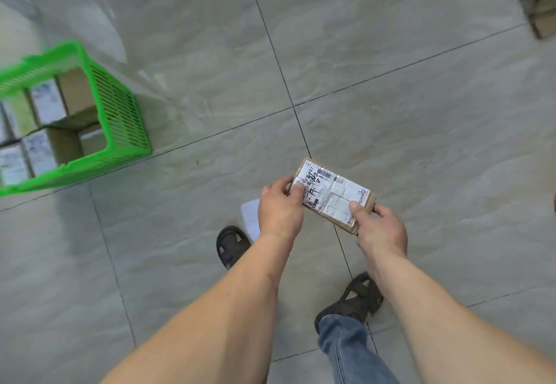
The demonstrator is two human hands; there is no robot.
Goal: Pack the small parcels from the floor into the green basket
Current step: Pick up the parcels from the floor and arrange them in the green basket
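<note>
A small brown cardboard parcel [334, 194] with a white shipping label is held above the floor in both hands. My left hand [279, 209] grips its left end with the thumb on the label. My right hand [380, 227] grips its lower right corner. The green plastic basket [120, 119] stands on the floor at the far left, well away from the hands. Several labelled cardboard parcels [51, 119] lie packed inside it. Another brown parcel [541, 4], blurred, lies on the floor at the top right edge.
The floor is grey glossy tile with dark grout lines. A white sheet of paper [251, 215] lies on the floor under my left hand. My feet in dark sandals [231, 245] stand below the hands.
</note>
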